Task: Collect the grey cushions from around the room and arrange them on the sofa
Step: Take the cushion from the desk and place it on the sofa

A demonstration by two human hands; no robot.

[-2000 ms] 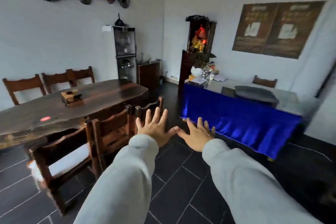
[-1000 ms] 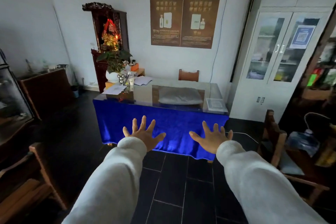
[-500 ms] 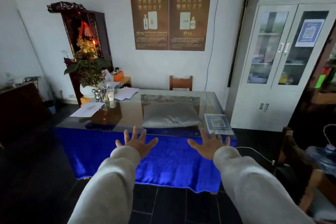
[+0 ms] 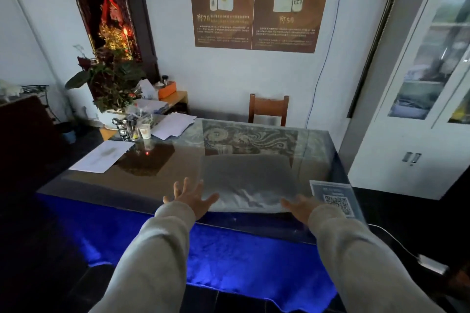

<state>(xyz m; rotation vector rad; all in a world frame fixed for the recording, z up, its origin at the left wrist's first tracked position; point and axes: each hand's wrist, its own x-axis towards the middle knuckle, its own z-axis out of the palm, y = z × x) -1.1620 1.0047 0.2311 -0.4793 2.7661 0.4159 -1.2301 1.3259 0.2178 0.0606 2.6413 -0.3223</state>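
A grey cushion (image 4: 248,180) lies flat on the glass-topped table (image 4: 152,185), near its front edge and right of centre. My left hand (image 4: 192,198) is open with fingers spread, at the cushion's front left corner. At the front right corner is my right hand (image 4: 298,207), also open, its fingers by the cushion's edge. Neither hand grips the cushion. Both arms wear light grey sleeves. No sofa is in view.
A blue cloth (image 4: 229,256) hangs down the table's front. A QR-code sign (image 4: 335,198) lies right of the cushion. Papers (image 4: 103,156), cups and a potted plant (image 4: 112,86) fill the table's left end. A wooden chair (image 4: 268,109) stands behind; a white cabinet (image 4: 419,99) stands right.
I have turned right from the dining table and walked up to the blue-draped table. Both open hands have reached forward to the near corners of the grey cushion.
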